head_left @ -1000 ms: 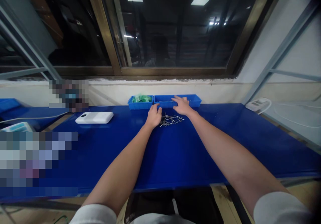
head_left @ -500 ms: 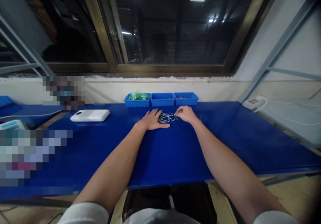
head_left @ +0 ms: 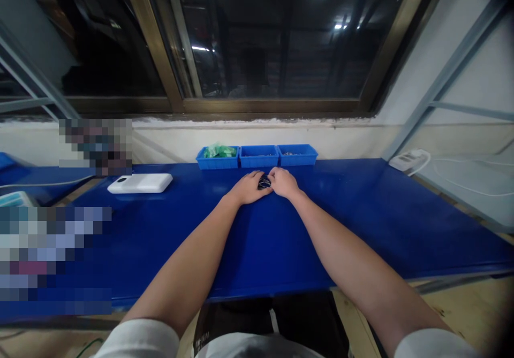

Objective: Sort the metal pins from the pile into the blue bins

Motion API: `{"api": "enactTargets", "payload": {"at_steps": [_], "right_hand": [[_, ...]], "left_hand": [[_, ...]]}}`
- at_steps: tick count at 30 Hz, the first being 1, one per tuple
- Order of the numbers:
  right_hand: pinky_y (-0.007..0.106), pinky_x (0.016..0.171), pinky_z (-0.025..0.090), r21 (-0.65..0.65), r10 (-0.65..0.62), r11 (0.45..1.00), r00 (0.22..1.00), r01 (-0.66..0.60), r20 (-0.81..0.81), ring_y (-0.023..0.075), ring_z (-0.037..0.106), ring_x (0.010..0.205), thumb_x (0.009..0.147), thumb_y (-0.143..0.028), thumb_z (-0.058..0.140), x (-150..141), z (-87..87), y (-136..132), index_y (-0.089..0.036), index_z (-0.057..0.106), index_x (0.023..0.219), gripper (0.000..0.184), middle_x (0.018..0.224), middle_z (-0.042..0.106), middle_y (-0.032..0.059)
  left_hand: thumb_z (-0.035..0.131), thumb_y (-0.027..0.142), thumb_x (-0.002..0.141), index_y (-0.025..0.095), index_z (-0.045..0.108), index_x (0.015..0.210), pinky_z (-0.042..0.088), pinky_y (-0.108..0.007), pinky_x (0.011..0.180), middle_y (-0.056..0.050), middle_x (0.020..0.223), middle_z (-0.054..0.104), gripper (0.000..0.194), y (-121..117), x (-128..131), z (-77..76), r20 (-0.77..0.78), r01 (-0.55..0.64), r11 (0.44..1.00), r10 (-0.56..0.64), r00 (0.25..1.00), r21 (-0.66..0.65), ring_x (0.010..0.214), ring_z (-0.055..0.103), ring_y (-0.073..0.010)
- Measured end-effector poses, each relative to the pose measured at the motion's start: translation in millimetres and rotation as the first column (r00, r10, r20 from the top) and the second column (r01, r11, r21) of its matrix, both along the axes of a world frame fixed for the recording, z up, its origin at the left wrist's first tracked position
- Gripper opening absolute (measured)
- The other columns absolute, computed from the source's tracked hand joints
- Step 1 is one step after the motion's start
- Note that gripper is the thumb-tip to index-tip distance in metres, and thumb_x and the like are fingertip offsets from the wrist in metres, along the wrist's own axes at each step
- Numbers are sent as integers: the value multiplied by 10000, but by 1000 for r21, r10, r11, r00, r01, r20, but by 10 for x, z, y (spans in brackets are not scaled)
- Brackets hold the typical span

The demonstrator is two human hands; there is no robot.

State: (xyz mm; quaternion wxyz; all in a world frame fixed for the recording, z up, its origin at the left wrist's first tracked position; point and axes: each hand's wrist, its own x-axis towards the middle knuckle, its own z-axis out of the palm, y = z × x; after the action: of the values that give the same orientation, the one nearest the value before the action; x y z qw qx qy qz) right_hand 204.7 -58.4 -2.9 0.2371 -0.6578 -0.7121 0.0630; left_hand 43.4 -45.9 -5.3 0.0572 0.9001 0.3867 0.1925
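Note:
A small pile of thin metal pins (head_left: 264, 182) lies on the blue tabletop, squeezed between my two hands. My left hand (head_left: 248, 188) cups the pile from the left, thumb on the near side and fingers on the far side, apart from each other. From the right, my right hand (head_left: 284, 182) presses up against the pile, its fingers curled and closed; what is in them is hidden. The fingertips of both hands nearly meet at the far side. Part of the pile is covered by the hands.
Behind the hands stand three blue bins: the left bin (head_left: 217, 162) with green plastic packets, the middle bin (head_left: 259, 161) and the right bin (head_left: 297, 158) with small metal parts. A white device (head_left: 140, 183) lies left. A power strip (head_left: 409, 160) sits right.
My right hand has moved left to the pile, and my left hand has curved inward around it. The spread-out pins are now drawn into a tighter heap.

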Motion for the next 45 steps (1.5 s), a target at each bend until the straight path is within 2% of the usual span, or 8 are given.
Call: {"api": "enactTargets", "payload": {"at_steps": [6, 14, 18, 22, 30, 34, 39, 45], "right_hand": [[252, 769, 392, 73, 19, 997, 994, -11, -106, 167, 588, 898, 886, -310, 405, 40, -3, -3, -206, 598, 937, 225, 947, 658, 62], [241, 736, 382, 226, 118, 971, 981, -82, -151, 165, 605, 769, 918, -400, 317, 62, 23, -1, -193, 608, 746, 396, 772, 666, 61], [234, 693, 392, 214, 173, 969, 959, -125, -224, 149, 602, 700, 916, -441, 291, 51, 45, -33, -192, 599, 695, 452, 720, 657, 44], [234, 672, 399, 235, 228, 959, 927, -160, -298, 143, 593, 703, 890, -405, 368, 61, 42, -49, -185, 608, 762, 350, 740, 658, 30], [242, 682, 412, 230, 253, 958, 886, -172, -388, 131, 581, 672, 869, -384, 378, 63, 59, -64, -176, 583, 690, 343, 684, 636, 16], [262, 688, 442, 235, 288, 955, 755, -181, -589, 142, 598, 680, 758, -374, 533, 68, 53, -35, -171, 604, 821, 224, 710, 643, 15], [283, 681, 453, 237, 303, 953, 595, -189, -744, 167, 613, 715, 645, -373, 622, 119, 60, -8, -160, 632, 793, 260, 733, 665, 35], [260, 581, 408, 195, 269, 961, 511, -195, -816, 172, 608, 677, 660, -361, 571, 174, 44, -1, -155, 666, 808, 271, 709, 686, 50]], "left_hand": [[488, 563, 773, 118, 419, 1283, 371, -396, 987, -157, 1292, 484, 680, -56, 4, 43, 63, -17, 999, 15, 998, 36, 1176, 466, -278], [395, 300, 891, 176, 602, 1035, 434, -340, 872, -79, 978, 634, 280, -59, 9, 147, 187, -61, 981, 26, 982, 186, 921, 575, -191], [378, 288, 906, 179, 632, 940, 433, -323, 818, -76, 898, 637, 278, -68, 0, 169, 198, -119, 965, 73, 978, 234, 869, 574, -186], [370, 277, 910, 181, 630, 924, 428, -315, 775, -70, 891, 632, 278, -79, -6, 169, 187, -167, 952, 121, 975, 256, 847, 572, -186], [381, 292, 909, 181, 628, 949, 412, -316, 802, -71, 924, 634, 274, -83, -5, 173, 236, -145, 957, 84, 968, 251, 888, 568, -184], [390, 297, 904, 176, 641, 935, 417, -330, 803, -79, 900, 640, 280, -77, -11, 174, 223, -166, 957, 113, 968, 236, 874, 574, -196], [400, 297, 901, 178, 647, 943, 428, -320, 813, -78, 906, 644, 277, -73, -10, 170, 249, -135, 969, 81, 965, 206, 869, 577, -186], [406, 295, 901, 180, 653, 920, 441, -303, 787, -65, 863, 646, 273, -82, 1, 169, 242, -109, 969, 54, 969, 220, 821, 580, -174]]}}
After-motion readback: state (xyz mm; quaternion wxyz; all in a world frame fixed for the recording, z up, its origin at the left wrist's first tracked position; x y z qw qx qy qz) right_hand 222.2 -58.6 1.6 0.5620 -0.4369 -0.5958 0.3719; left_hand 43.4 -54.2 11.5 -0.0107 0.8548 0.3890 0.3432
